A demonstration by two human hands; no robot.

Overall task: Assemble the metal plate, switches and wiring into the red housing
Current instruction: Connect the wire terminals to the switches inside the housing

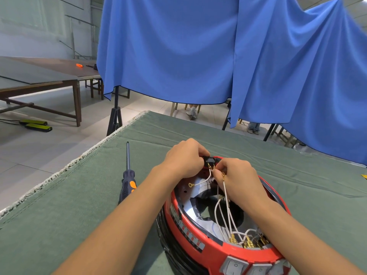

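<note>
Red housing [210,253] sits open side up on the green-covered worktop [79,215], near edge, white wires [225,207] looped inside over the metal plate [190,212]. Left hand [183,158] grips a black switch [210,160] at the housing's far rim. Right hand [237,175] pinches a wire terminal right at the switch's brass tabs. Screwdriver [128,175] lies on the worktop left of the housing, untouched.

Screwdriver [127,175] left of housing [216,253].
</note>
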